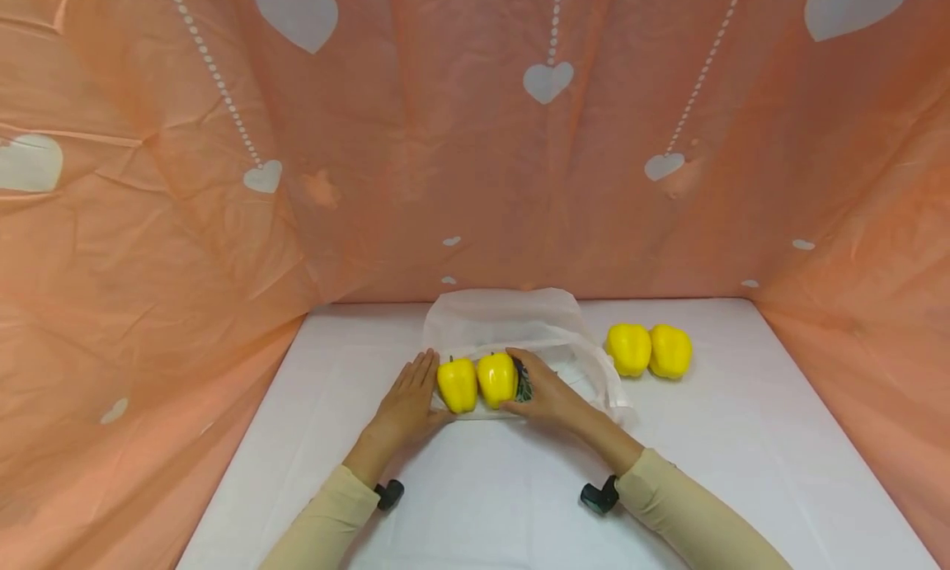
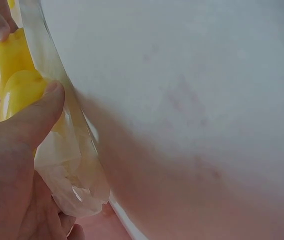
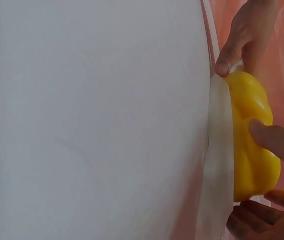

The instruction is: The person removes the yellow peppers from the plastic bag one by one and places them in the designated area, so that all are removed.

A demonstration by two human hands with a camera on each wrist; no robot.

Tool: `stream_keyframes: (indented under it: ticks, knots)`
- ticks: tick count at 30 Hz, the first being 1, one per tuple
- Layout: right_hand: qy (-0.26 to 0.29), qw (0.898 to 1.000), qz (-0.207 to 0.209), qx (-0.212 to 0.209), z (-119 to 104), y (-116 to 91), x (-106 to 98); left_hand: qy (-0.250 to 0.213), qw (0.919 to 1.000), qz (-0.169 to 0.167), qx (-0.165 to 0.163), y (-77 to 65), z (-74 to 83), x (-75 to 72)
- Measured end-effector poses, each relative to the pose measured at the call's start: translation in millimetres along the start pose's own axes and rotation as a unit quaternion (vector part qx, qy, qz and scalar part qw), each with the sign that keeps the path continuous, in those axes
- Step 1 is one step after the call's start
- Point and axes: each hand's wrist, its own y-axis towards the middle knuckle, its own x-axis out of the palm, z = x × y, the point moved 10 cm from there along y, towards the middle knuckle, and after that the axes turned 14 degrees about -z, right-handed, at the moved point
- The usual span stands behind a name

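Observation:
Two yellow bell peppers stand side by side in the head view, on the near edge of a thin translucent plastic bag [image 1: 505,314]. My right hand [image 1: 549,393] grips the right pepper [image 1: 496,380], with the thumb in front [image 3: 266,132] and the fingers round its far side. At the left pepper [image 1: 457,385], my left hand [image 1: 408,401] rests along its side with straight fingers. The left thumb lies on the front of that pepper and the bag [image 2: 79,170]. Behind the bag, most left fingers are hidden in the left wrist view. A dark leaf-patterned patch [image 1: 523,380] shows beside the right pepper.
Two more yellow bell peppers [image 1: 628,350] [image 1: 670,351] sit together to the right of the bag. A white cloth covers the table [image 1: 475,504]. Orange sheeting [image 1: 475,182] with white hearts hangs behind and on both sides.

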Motion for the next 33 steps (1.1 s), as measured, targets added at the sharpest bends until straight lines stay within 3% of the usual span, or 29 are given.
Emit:
stream_keyframes:
  ticks: [10, 17, 33]
  knots:
    - [0.002, 1.0, -0.002, -0.003, -4, 2, 4, 0.0, 1.0, 0.0, -0.01, -1.5, -5.8, 2.5]
    - [-0.008, 1.0, 0.013, -0.01, -6, -1, 1, -0.012, 0.9997, 0.014, 0.016, -4.9, 2.0, -1.8]
    - [0.003, 1.0, 0.021, -0.009, -6, -10, -4, -0.004, 0.9998, 0.02, 0.009, -3.1, 1.4, -1.5]
